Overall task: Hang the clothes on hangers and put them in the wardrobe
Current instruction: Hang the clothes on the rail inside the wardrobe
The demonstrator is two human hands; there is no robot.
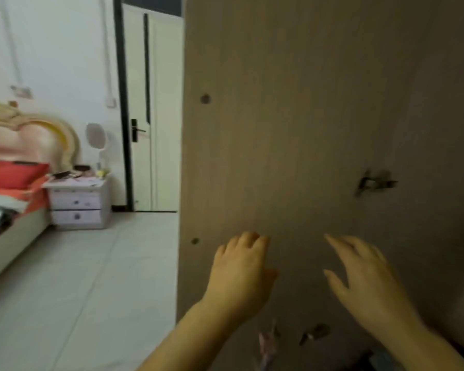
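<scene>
Head view: the wardrobe door (pixel 292 129) stands upright just ahead of both hands, free edge nearer the left hand (pixel 241 269), hinge (pixel 375 182) above the right hand (pixel 367 279). Fingers (pixel 248 238) on both are loosely spread and empty; clothes aren't clearly visible.

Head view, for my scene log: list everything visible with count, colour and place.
wardrobe door: one, brown, fills the right half
hinges: two, dark metal, on that door
bed: one, cream frame with red bedding, far left
nightstand: one, pale, beside the bed
room door: one, cream, left of the wardrobe door
floor: grey tiles, lower left
left hand: one, empty and open, before the wardrobe door
right hand: one, empty and open, beside it
</scene>
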